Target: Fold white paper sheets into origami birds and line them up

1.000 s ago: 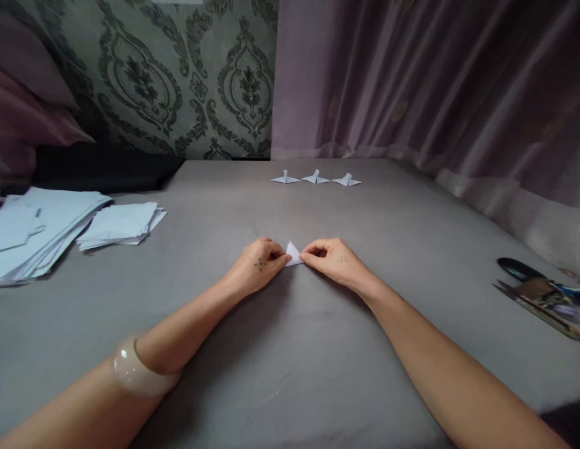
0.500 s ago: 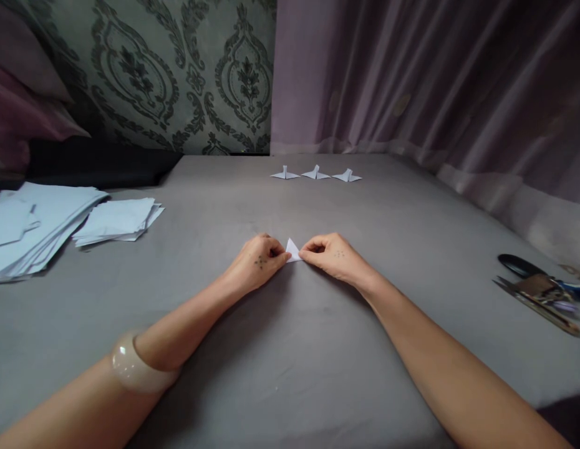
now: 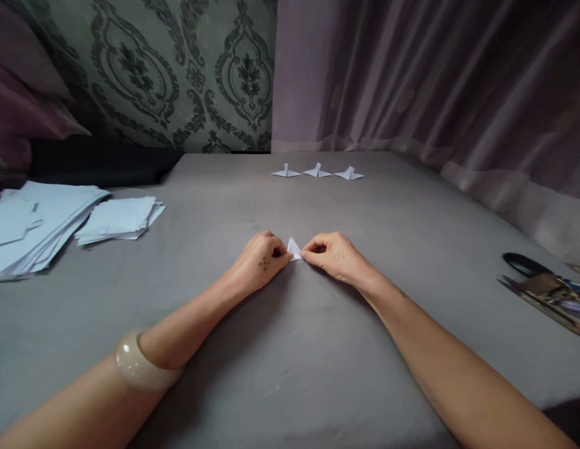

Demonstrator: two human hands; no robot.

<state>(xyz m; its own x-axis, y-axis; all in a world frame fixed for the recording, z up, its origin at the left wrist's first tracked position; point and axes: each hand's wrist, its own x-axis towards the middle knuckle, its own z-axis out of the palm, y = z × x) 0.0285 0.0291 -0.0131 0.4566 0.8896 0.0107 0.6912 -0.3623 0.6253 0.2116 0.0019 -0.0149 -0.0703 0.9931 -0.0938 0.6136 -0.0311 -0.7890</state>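
Note:
A small folded piece of white paper, triangular with its tip pointing up, is held low over the grey cloth surface. My left hand pinches its left corner between thumb and fingers. On the other side, my right hand pinches the right corner the same way. Both hands are closed, and their fingertips hide the paper's lower corners. A pale bangle circles my left forearm.
Three folded paper figures with spread wings stand in a row at the back. To the left lie a stack of large white sheets and a smaller paper stack. Scissors and other tools lie at the right.
Both hands keep their pinch on the folded paper. The paper's upper tip now shows a slight split between layers. The whole view has shifted slightly.

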